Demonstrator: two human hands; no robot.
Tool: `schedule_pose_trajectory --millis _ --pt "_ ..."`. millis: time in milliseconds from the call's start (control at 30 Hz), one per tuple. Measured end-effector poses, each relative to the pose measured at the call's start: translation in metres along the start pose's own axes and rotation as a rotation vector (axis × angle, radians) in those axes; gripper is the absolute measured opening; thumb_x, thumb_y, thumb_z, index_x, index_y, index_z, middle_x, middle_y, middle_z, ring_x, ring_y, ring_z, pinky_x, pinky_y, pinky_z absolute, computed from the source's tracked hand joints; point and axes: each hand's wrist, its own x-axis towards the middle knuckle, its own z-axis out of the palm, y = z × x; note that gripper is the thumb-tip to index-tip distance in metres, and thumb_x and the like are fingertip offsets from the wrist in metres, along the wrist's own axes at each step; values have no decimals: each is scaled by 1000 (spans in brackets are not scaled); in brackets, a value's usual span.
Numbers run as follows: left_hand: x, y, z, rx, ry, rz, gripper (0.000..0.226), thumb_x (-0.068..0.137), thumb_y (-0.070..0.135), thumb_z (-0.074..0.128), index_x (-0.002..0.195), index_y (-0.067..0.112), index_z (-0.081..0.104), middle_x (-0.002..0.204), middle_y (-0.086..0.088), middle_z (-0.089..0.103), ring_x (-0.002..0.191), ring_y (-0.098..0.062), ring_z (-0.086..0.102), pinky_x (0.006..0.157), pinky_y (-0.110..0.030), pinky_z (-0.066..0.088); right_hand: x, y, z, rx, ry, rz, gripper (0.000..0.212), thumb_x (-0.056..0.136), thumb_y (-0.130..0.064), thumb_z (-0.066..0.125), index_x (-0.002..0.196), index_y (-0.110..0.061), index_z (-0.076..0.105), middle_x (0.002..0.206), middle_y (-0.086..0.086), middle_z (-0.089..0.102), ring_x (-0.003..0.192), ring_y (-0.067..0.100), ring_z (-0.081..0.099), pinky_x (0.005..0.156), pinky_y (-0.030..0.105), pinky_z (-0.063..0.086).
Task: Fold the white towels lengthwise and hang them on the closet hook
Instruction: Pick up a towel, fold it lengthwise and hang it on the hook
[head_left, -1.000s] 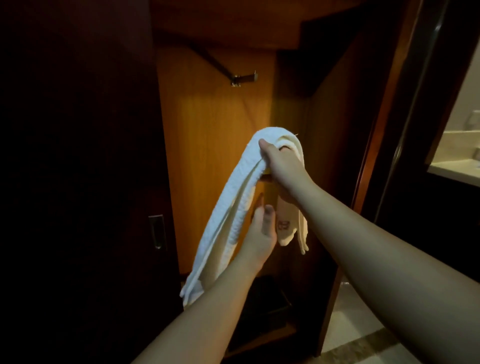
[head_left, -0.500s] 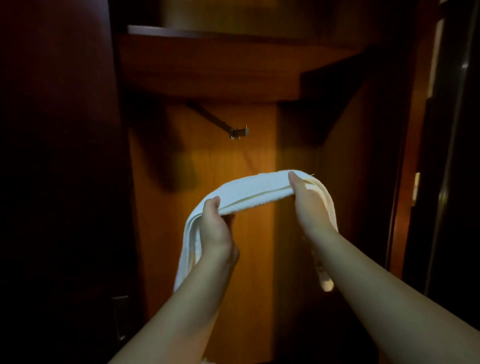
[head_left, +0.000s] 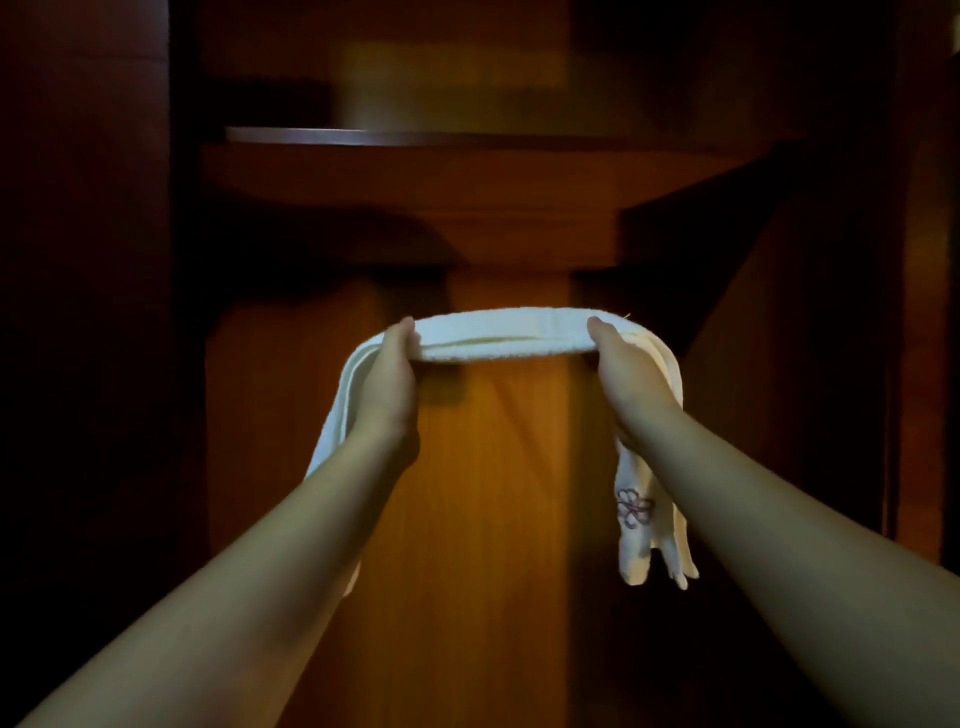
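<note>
Head view: shelf (head_left: 415, 137) above towel (head_left: 506, 338), wooden panel (head_left: 488, 519) behind.

I see one white terry-cloth towel (head_left: 506, 335), folded lengthwise into a narrow band, stretched level in the air in front of the wooden closet back panel, its two ends drooping down, the right end showing a small purple embroidered flower (head_left: 632, 506).

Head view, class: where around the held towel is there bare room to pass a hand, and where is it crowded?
Free: the gap under the stretched towel, between the left hand and right hand; also above the towel, below the shelf. Crowded: beside the right forearm, where the towel's ends hang.
</note>
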Motion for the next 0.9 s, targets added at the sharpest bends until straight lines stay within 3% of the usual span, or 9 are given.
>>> schedule_pose_trajectory --millis 100,167,300,400,467,567,667,800,900 --pt "41 3 9 35 -39 9 41 89 58 58 103 22 69 110 -7 72 110 -23 66 106 -42 46 41 -8 10 57 -65 -41 46 90 -70 48 91 -26 65 97 3 70 90 19 64 76 34 49" --pt "69 0 16 51 -82 25 46 92 62 54 109 21 66 112 -7 72 108 -20 67 106 -39 45 69 -12 17 86 -92 -58 47 88 -74 48 93 -30 65 92 -5 68 86 13 61 65 29 41" --pt "127 -10 28 54 -118 51 57 94 67 45 114 18 63 118 -10 70 108 -20 67 106 -39 44 123 -9 33 145 -124 -65 57 83 -81 48 101 -31 68 76 -9 76 69 8 72 51 20 47" --pt "163 -28 31 72 -188 16 73 90 77 37 124 17 60 131 -15 64 126 -25 57 119 -51 27 163 3 48 150 -127 -91 62 79 -85 45 102 -32 66 84 -5 77 76 13 74 62 27 49" --pt "181 -42 29 71 -205 -10 71 90 79 34 119 20 61 140 -16 57 133 -25 49 121 -52 21 186 15 59 152 -151 -104 64 81 -84 42 106 -30 66 88 -4 78 81 15 75 76 36 54" --pt "204 -66 24 89 -206 -48 86 90 80 30 140 13 50 148 -16 49 137 -24 46 122 -50 19 214 39 73 139 -185 -49 94 70 -91 40 139 -28 54 135 7 63 125 25 59 112 49 39" --pt "221 -82 18 99 -186 -68 90 90 79 28 149 12 41 149 -16 49 136 -23 47 122 -50 19 232 57 89 136 -244 19 104 71 -91 38 153 -26 37 152 14 46 140 31 44 119 53 27" --pt "237 -100 12 100 -185 -97 93 91 78 24 153 9 33 153 -20 42 140 -28 43 119 -45 28 247 73 106 133 -280 55 101 79 -88 38 156 -23 30 152 13 45 138 31 45 119 53 28" --pt "250 -106 12 51 -200 -120 93 90 79 26 147 8 43 135 -17 58 114 -23 62 91 -34 49 256 75 116 173 -340 83 101 83 -87 32 160 -23 18 163 14 27 149 31 30 123 50 21"
